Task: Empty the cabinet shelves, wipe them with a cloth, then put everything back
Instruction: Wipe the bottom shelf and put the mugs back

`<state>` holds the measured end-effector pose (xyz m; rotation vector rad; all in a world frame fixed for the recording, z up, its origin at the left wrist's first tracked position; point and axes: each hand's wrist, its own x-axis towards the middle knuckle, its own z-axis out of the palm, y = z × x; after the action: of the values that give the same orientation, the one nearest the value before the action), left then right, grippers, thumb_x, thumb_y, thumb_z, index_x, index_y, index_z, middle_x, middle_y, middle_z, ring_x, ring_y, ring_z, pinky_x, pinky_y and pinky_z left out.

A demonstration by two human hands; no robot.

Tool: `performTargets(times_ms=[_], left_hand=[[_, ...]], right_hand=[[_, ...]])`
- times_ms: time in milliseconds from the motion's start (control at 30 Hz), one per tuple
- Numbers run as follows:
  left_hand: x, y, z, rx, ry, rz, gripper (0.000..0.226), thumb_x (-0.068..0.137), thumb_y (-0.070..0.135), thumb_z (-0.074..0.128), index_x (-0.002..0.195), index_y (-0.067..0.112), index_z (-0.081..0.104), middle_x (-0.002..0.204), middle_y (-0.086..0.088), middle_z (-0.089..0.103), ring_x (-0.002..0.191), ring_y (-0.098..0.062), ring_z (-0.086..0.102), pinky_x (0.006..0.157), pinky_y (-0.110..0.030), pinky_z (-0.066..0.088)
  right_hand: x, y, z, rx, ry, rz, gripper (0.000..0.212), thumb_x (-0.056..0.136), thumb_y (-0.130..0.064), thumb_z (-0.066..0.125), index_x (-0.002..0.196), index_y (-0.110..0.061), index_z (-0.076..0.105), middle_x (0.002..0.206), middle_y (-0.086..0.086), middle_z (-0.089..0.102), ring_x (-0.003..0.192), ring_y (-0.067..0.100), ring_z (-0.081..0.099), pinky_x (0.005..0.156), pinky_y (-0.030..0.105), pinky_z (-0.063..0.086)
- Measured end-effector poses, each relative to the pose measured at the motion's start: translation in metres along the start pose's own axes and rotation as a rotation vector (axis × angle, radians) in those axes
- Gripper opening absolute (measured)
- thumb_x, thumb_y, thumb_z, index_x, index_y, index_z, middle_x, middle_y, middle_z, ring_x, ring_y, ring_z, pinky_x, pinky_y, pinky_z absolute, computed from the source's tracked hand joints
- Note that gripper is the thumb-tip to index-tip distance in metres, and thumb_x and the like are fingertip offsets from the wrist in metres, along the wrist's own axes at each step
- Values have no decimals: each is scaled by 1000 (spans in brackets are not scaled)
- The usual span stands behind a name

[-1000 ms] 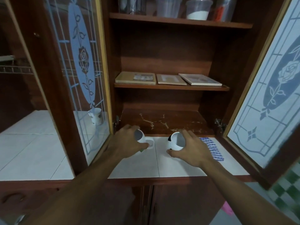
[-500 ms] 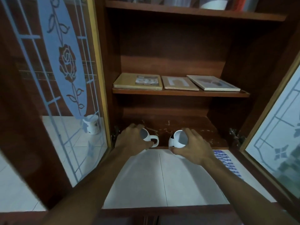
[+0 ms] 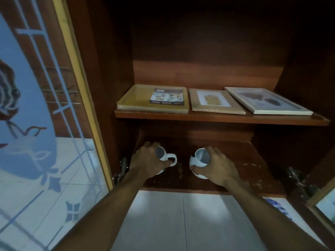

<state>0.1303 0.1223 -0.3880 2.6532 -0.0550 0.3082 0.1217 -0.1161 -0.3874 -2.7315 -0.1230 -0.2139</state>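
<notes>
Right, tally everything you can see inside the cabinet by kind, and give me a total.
Mugs: 2, the white mug in the left hand and the white and black mug in the right hand
Food trays: 1, the yellow food tray
Picture frames: 2, the wooden picture frame and the pale picture frame
Total: 5

The left hand (image 3: pixel 146 160) covers most of the white ceramic mug (image 3: pixel 164 154); only rim and handle show. The right hand (image 3: pixel 217 165) hides the right side of the white mug with black patches (image 3: pixel 198 160). At 4 o'clock, the blue-and-white checked cloth (image 3: pixel 274 203) lies mostly behind the forearm. At 9 o'clock, the frosted glass door (image 3: pixel 27 142) is blurred and cut off.
</notes>
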Motion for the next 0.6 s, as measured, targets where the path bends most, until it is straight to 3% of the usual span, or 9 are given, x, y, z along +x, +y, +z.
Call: performTargets(times_ms=[200, 367, 600], left_hand=[[41, -8, 12, 33, -4, -19, 77, 67, 62, 74, 131, 23, 54, 132, -1, 53, 112, -24, 58, 85, -34, 51], [67, -11, 22, 64, -61, -86, 73, 72, 63, 70, 133, 26, 52, 132, -2, 56, 114, -26, 58, 84, -31, 47], [89, -18, 35, 65, -47, -104, 69, 72, 63, 71, 127, 25, 58, 128, -3, 60, 110, -26, 60, 81, -30, 48]], right_hand=[[47, 6, 15, 70, -39, 25, 78, 63, -66, 73, 124, -24, 47, 120, -4, 58, 99, 20, 60, 77, 34, 51], [74, 8, 27, 90, -83, 19, 85, 68, -61, 74, 136, -23, 42, 130, 0, 57, 108, 25, 60, 75, 32, 46], [98, 15, 40, 72, -91, 10, 90, 67, -68, 71, 138, -23, 40, 133, 0, 56, 113, 27, 58, 81, 36, 49]])
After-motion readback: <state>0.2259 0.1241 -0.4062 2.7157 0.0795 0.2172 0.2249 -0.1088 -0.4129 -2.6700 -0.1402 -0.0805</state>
